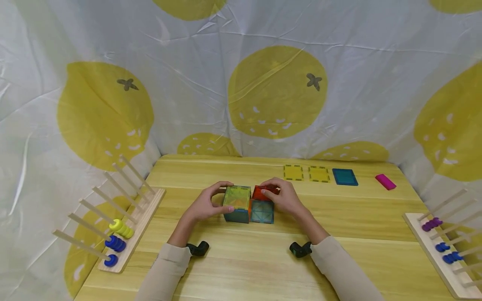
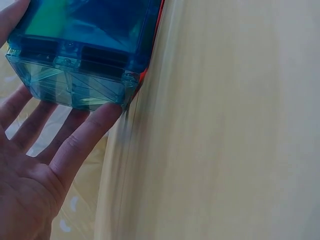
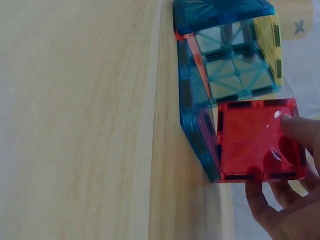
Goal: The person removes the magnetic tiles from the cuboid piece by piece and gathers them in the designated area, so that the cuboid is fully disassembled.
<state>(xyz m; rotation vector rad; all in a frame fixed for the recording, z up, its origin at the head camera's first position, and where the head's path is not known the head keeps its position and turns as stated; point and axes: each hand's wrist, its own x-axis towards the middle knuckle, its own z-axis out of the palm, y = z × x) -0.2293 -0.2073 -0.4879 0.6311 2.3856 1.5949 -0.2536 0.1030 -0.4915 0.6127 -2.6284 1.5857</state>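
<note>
A cube of see-through magnetic tiles (image 1: 236,215), yellow on top and blue in front, stands mid-table. My left hand (image 1: 206,204) holds it from the left, thumb at the front and fingers behind. In the left wrist view several fingertips touch the cube's light-blue side (image 2: 75,87). Joined to its right is a second group of tiles, with a blue tile (image 1: 262,212) in front. My right hand (image 1: 287,195) pinches a red square magnetic tile (image 3: 250,142) between thumb and fingers. The red tile is at the edge of this second group; whether it is attached I cannot tell.
Two yellow tiles (image 1: 293,172) (image 1: 319,174), a blue tile (image 1: 344,177) and a magenta block (image 1: 385,182) lie at the back right. Pegged wooden racks with rings stand left (image 1: 144,225) and right (image 1: 418,234). A lemon-print cloth (image 1: 196,96) hangs behind the table.
</note>
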